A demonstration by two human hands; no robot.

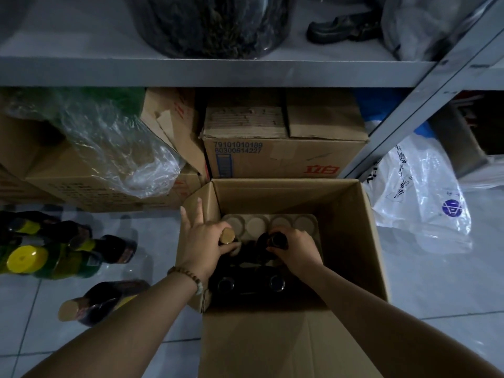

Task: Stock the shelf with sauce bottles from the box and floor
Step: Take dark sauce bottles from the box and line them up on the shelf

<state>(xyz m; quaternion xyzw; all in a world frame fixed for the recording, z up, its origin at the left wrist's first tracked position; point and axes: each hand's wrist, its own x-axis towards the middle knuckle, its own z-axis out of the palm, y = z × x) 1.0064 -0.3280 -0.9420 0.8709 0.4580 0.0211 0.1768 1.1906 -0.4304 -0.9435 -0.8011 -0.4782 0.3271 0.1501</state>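
An open cardboard box (362, 241) stands on the floor under the shelf. Inside it stand dark sauce bottles; two black-capped ones (276, 283) are near the front. My left hand (201, 238) holds the neck of a gold-capped bottle (227, 236) at the box's left side, with two fingers stretched over the flap. My right hand (296, 248) grips the top of a dark bottle (275, 240) in the middle. A cardboard insert with round holes (256, 225) shows at the back of the box.
Several sauce bottles lie on the tiled floor at left, some with yellow caps (21, 259), one gold-capped (101, 298). Cardboard boxes (283, 143) and a plastic bag (114, 148) fill the space under the grey metal shelf (207, 70). A white plastic bag (420, 195) lies at right.
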